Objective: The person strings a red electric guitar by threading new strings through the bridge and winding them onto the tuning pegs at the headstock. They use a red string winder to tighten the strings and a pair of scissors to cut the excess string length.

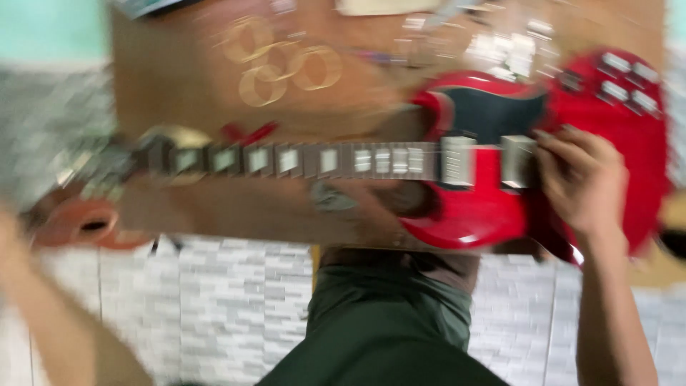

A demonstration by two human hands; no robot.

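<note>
A red electric guitar (486, 207) with a black pickguard lies flat on a brown wooden table (186, 78), its neck (300, 161) pointing left. My right hand (582, 182) rests on the guitar body just right of the two silver pickups, fingers curled over the strings near the bridge. My left forearm (50, 322) shows at the lower left, blurred; the left hand itself is out of frame. The whole picture is smeared by motion.
Coiled strings (282, 68) lie on the table above the neck. Small loose parts (500, 46) are scattered at the top right. An orange round object (78, 221) sits at the table's left end. Tiled floor (214, 307) lies below, and my green trousers (386, 329) show at bottom centre.
</note>
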